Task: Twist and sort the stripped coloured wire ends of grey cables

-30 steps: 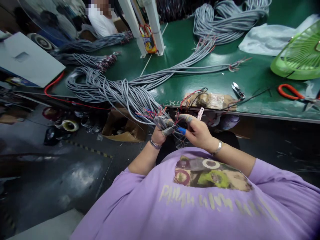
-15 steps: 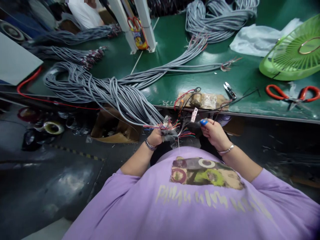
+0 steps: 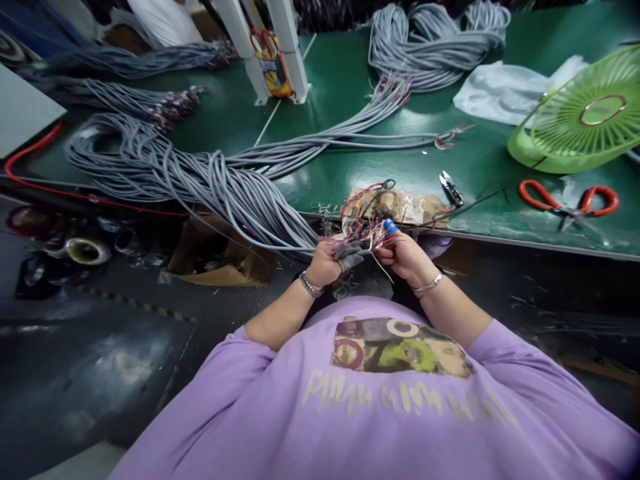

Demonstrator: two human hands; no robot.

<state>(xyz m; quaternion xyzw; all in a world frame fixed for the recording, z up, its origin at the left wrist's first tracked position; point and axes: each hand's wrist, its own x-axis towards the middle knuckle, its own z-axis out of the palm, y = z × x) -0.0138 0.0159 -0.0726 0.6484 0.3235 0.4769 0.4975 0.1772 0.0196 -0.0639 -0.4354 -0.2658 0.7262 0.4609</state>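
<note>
A thick bundle of grey cables [image 3: 250,203] runs off the bench edge toward my lap. My left hand [image 3: 324,265] is closed around its near end, where stripped grey jackets [image 3: 351,259] and thin coloured wires [image 3: 367,233] fan out. Close by on the right, my right hand [image 3: 404,257] pinches at these wires with its fingertips. A blue covering [image 3: 390,227] is on one of its fingers. Just beyond the hands, a taped piece of cardboard [image 3: 407,207] lies at the bench edge with a red and a black lead on it.
On the green bench [image 3: 340,170] lie snips [image 3: 451,189], red-handled pliers [image 3: 569,203], a green fan [image 3: 583,113], a plastic bag [image 3: 505,90] and more coiled grey cables [image 3: 425,50]. A white post [image 3: 293,53] stands on it. Below is a cardboard box [image 3: 225,267].
My right hand has moved left, from apart to right beside my left hand at the wire ends. My left hand has risen slightly with the bundle. The view has shifted a little.
</note>
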